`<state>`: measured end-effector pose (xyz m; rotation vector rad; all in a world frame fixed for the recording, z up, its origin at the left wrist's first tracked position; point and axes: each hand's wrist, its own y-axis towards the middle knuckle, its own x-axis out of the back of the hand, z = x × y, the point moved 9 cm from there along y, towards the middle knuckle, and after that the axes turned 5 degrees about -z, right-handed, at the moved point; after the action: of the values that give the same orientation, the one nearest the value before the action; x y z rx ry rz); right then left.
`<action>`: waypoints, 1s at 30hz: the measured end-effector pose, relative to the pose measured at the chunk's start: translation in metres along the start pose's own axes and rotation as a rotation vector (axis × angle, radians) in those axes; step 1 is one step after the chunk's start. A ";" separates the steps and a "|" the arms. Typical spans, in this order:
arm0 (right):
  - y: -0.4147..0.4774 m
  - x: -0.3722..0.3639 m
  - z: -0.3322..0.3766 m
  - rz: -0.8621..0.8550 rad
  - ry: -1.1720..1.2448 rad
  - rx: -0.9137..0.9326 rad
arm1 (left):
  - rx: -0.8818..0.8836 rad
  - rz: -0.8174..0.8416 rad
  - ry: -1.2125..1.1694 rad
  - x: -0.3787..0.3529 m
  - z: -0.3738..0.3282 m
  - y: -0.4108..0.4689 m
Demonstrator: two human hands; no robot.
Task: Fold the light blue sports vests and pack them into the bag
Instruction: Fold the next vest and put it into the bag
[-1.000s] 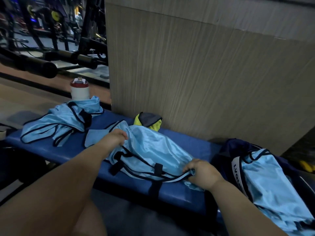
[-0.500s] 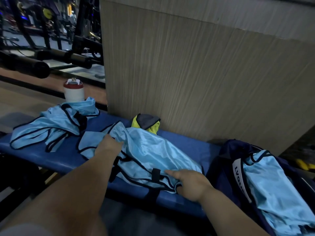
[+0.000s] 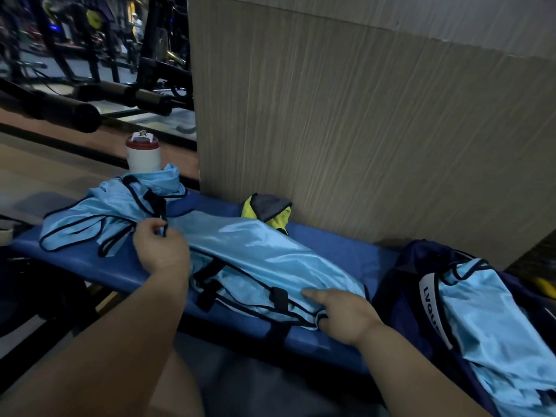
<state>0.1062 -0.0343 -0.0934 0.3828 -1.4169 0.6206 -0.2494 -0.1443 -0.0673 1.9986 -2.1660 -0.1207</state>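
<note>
A light blue vest [image 3: 255,257] with dark trim lies stretched across the blue bench [image 3: 337,248]. My left hand [image 3: 161,249] pinches its dark-edged left end, lifted slightly off the bench. My right hand [image 3: 343,314] grips the vest's lower right corner near the bench's front edge. A second crumpled light blue vest [image 3: 102,215] lies at the bench's left end. On the right stands the open navy bag [image 3: 403,299] with light blue vests [image 3: 487,320] inside it.
A yellow and grey garment [image 3: 270,212] sits against the wooden wall panel [image 3: 361,130] behind the bench. A white bottle with a red lid [image 3: 143,155] stands behind the left vest. Dark gym machines [image 3: 90,94] fill the far left.
My left hand has moved left and lifted, pulling the vest's end out so the vest lies longer across the bench. My right hand stays on the lower right corner.
</note>
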 end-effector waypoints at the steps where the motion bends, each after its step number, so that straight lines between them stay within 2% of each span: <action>1: 0.000 0.000 -0.002 -0.016 0.015 0.000 | 0.017 -0.002 0.049 0.006 0.004 0.003; 4: -0.002 0.000 -0.010 -0.050 0.073 0.008 | 0.074 -0.049 0.326 0.025 0.011 0.006; 6: -0.003 0.003 -0.017 -0.066 0.159 -0.002 | 0.049 -0.077 0.422 0.031 0.001 0.003; 7: -0.004 0.007 -0.021 -0.083 0.235 -0.012 | -0.019 -0.056 0.431 0.027 -0.008 0.000; 9: -0.007 0.021 -0.031 -0.158 0.414 -0.050 | -0.264 0.050 0.439 0.004 -0.034 -0.014; 11: -0.012 0.040 -0.047 -0.276 0.539 -0.128 | -0.495 0.320 0.350 -0.035 -0.056 -0.046; 14: -0.022 0.051 -0.072 -0.271 0.456 -0.330 | -0.610 0.965 0.306 -0.092 -0.054 -0.134; 16: -0.028 0.050 -0.087 -0.194 0.332 -0.451 | -0.791 1.206 0.395 -0.110 -0.043 -0.189; 18: -0.035 0.057 -0.094 -0.188 0.271 -0.506 | -0.859 1.361 0.501 -0.117 -0.022 -0.221; 21: -0.048 0.080 -0.098 -0.270 0.172 -0.509 | -0.901 1.422 0.734 -0.120 0.003 -0.232; 23: -0.060 0.101 -0.105 -0.384 0.201 -0.560 | -0.898 1.414 0.775 -0.118 0.003 -0.229; 27: -0.083 0.131 -0.135 -0.659 0.490 -0.682 | -0.842 1.389 0.725 -0.112 0.000 -0.214; 30: -0.089 0.147 -0.141 -0.821 0.779 -0.629 | -0.768 1.336 0.552 -0.105 -0.006 -0.204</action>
<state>0.2779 0.0046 0.0428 0.1521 -0.5490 -0.3447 -0.0411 -0.0568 -0.1088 0.0059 -2.0888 -0.1333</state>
